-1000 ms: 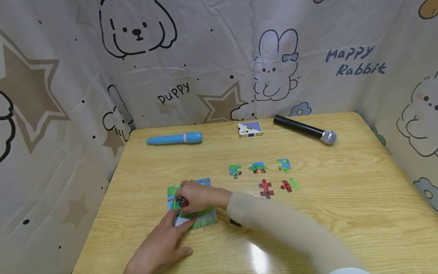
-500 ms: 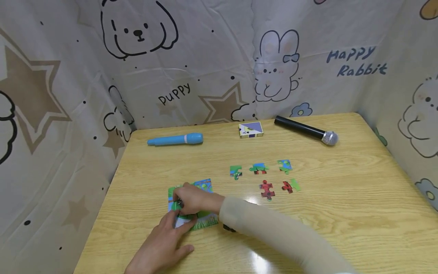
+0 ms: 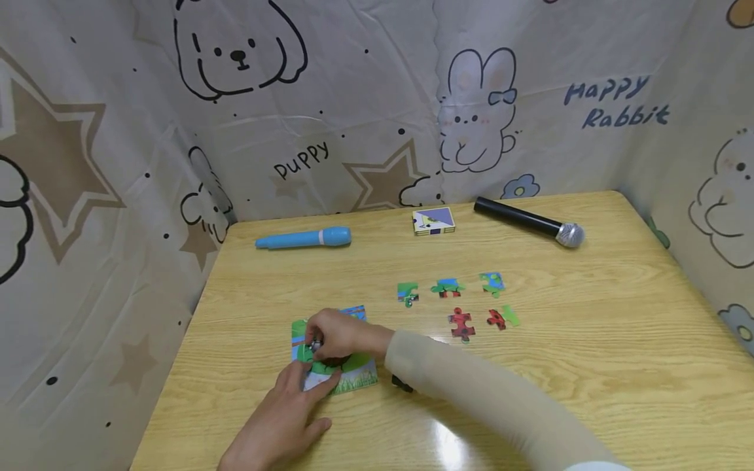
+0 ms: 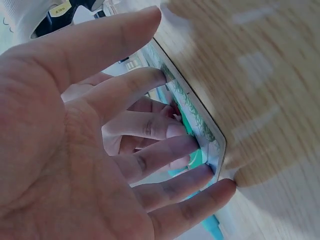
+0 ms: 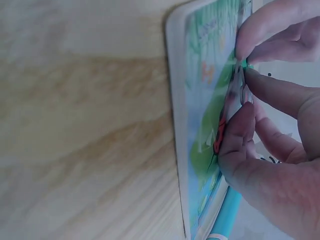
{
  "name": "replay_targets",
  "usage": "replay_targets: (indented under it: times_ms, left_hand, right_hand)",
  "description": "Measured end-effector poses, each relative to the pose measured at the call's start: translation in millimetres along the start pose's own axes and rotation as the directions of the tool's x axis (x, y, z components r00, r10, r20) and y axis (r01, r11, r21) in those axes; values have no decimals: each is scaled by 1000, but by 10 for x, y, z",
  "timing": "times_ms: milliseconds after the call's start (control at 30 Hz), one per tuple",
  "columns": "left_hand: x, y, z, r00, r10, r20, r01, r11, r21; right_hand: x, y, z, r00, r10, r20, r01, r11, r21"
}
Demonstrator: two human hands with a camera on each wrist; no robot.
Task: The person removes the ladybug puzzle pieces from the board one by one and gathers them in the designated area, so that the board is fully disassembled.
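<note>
A square jigsaw board [image 3: 360, 381] with a green, blue and grass picture lies on the table. My right hand [image 3: 341, 337] is over its middle and pinches a small jigsaw piece [image 3: 315, 345] against the picture; the fingers hide most of that piece. From the right wrist view, the piece [image 5: 244, 92] shows thin between thumb and fingertips, close to the board's surface. My left hand [image 3: 279, 412] rests at the near left corner of the board, its fingers extended. In the left wrist view, these fingertips [image 4: 197, 143] touch the board's edge.
Several loose jigsaw pieces lie right of the board, among them a red one [image 3: 461, 325] and a green one [image 3: 408, 294]. Behind them are a blue microphone-shaped stick [image 3: 303, 239], a card box [image 3: 433, 222] and a black microphone [image 3: 527, 221]. A printed curtain [image 3: 377, 104] surrounds the table.
My right hand has shifted slightly over the board, and more of the dark picture below it shows. The left hand keeps its place. The loose pieces have not moved.
</note>
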State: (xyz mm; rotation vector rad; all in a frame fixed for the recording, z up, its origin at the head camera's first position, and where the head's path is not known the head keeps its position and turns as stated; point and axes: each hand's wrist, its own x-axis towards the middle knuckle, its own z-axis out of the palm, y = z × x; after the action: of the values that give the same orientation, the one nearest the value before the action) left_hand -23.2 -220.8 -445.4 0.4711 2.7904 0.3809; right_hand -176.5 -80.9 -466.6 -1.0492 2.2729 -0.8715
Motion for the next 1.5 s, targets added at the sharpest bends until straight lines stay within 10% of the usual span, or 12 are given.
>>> replay_targets:
  times_ms: [1000, 1500]
  left_hand:
    - [47, -6, -51, 996, -57, 72, 58, 998, -10]
    - [81, -3, -57, 982, -127, 141, 128, 992, 3]
  right_hand:
    - [-196, 192, -204, 997, 1, -71, 16, 974, 226]
    - [-786, 595, -761, 999, -18, -34, 20, 997, 73]
